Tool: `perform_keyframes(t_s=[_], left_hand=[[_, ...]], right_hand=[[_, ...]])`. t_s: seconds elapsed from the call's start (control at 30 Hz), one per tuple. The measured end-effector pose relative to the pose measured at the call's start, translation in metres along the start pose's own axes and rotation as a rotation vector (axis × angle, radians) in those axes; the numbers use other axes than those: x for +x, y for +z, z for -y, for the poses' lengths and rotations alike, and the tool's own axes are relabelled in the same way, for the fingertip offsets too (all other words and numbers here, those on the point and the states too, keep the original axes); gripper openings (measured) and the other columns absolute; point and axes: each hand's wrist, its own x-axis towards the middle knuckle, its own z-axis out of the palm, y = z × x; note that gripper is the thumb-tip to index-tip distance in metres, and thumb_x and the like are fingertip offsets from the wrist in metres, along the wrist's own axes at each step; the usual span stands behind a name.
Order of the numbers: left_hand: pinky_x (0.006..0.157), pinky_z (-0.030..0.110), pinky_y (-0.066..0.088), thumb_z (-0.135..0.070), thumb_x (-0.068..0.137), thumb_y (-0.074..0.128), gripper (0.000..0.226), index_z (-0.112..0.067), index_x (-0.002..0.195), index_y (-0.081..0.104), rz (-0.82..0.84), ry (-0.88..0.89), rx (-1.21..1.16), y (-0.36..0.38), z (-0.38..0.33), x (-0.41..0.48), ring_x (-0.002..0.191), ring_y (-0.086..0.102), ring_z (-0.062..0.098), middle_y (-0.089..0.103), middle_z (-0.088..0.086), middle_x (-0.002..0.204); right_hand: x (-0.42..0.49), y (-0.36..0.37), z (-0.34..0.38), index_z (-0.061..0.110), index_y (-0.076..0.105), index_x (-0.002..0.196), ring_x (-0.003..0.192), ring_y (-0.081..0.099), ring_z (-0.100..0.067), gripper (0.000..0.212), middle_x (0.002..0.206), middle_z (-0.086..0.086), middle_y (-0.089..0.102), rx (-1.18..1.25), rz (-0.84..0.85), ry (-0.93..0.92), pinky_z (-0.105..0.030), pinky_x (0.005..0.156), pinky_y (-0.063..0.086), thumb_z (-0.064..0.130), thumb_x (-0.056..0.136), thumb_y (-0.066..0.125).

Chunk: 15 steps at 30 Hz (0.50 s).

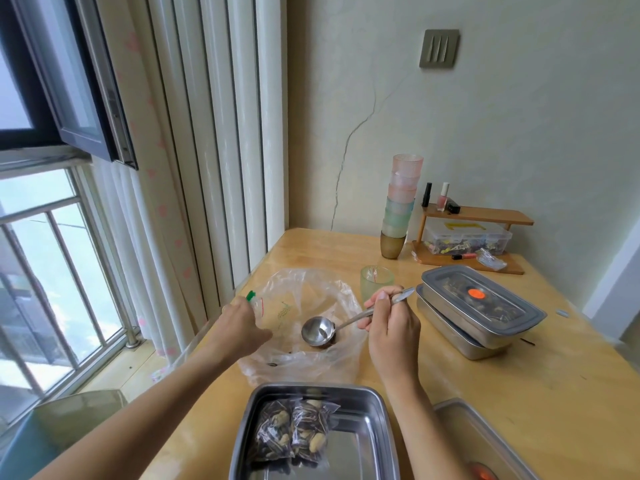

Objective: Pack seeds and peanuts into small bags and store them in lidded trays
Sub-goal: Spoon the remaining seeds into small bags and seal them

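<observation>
Overhead, the head view shows a pale wooden counter (pixel 519 358) set in a corner between curtained window and cracked wall. Left hand (pixel 242 327) pinches a small bag (pixel 273 311); right hand (pixel 391 323) clasps a ladle (pixel 318 329) over a big plastic bag (pixel 311 289). Two filled packets (pixel 294 434) lie in the near tray (pixel 374 410); two lidded trays (pixel 481 306) are stacked right.

Striped black-and-white seeds (pixel 273 434), steel tray (pixel 367 441), orange-stickered grey lid (pixel 485 299).

Daylight floods in from the window (pixel 52 237) on your left, bright and soft, nearly washed out there. You see gentle glare on the wooden table (pixel 519 358) and steel tray (pixel 374 441). Straight lines bow toward the edges; the bottom corners look slightly soft, perhaps blurred.
</observation>
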Motion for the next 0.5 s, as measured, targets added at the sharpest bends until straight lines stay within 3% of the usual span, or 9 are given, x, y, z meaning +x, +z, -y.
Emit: perform_keyframes(t_s=[0.1,0.17,0.23,0.3,0.4,0.5], left_hand=[[0.075,0.037,0.057,-0.040,0.088,0.078,0.054,-0.009,0.120,0.048,-0.076,0.059,-0.223,-0.004,-0.005,0.010,0.095,0.058,0.022,0.055,0.008,0.116],[0.077,0.035,0.056,-0.041,0.095,0.068,0.046,-0.009,0.123,0.050,-0.100,0.118,-0.336,-0.005,-0.010,0.013,0.096,0.059,0.020,0.054,0.005,0.119],[0.091,0.036,0.050,-0.038,0.098,0.060,0.038,-0.010,0.122,0.052,-0.166,0.213,-0.297,-0.005,-0.010,0.011,0.107,0.051,0.020,0.044,0.001,0.123],[0.089,0.037,0.043,-0.036,0.090,0.057,0.032,-0.013,0.112,0.056,-0.289,0.361,-0.181,-0.008,-0.004,0.006,0.106,0.044,0.020,0.044,-0.001,0.117],[0.069,0.038,0.051,-0.038,0.084,0.052,0.025,-0.019,0.097,0.060,-0.248,0.513,-0.102,-0.016,0.005,-0.004,0.079,0.057,0.018,0.063,-0.005,0.090],[0.054,0.042,0.054,-0.046,0.084,0.045,0.033,-0.020,0.069,0.061,-0.172,0.524,-0.112,-0.024,0.013,-0.010,0.053,0.059,0.015,0.064,-0.003,0.062]], right_hand=[[-0.001,0.000,-0.001,0.009,0.058,0.089,0.059,0.071,-0.010,0.026,0.085,0.002,0.066,-0.020,0.008,-0.001,-0.016,0.058,0.049,0.008,0.109,0.041],[-0.001,-0.001,-0.001,0.010,0.058,0.088,0.059,0.071,-0.010,0.026,0.086,0.001,0.066,-0.018,0.010,0.005,-0.017,0.058,0.048,0.008,0.109,0.041],[-0.001,-0.002,-0.002,0.010,0.058,0.088,0.060,0.071,-0.011,0.026,0.087,0.001,0.066,-0.023,0.013,0.003,-0.019,0.059,0.049,0.009,0.109,0.041],[0.000,-0.002,-0.004,0.008,0.059,0.088,0.060,0.071,-0.010,0.027,0.088,0.004,0.065,-0.032,0.014,-0.004,-0.019,0.059,0.049,0.009,0.109,0.041],[-0.001,0.000,-0.003,0.006,0.059,0.088,0.062,0.070,-0.009,0.027,0.088,0.010,0.063,-0.040,0.024,-0.007,-0.016,0.061,0.048,0.010,0.108,0.041],[-0.002,0.000,-0.002,0.007,0.059,0.088,0.062,0.070,-0.009,0.027,0.087,0.012,0.063,-0.049,0.037,-0.022,-0.017,0.062,0.048,0.014,0.108,0.041]])
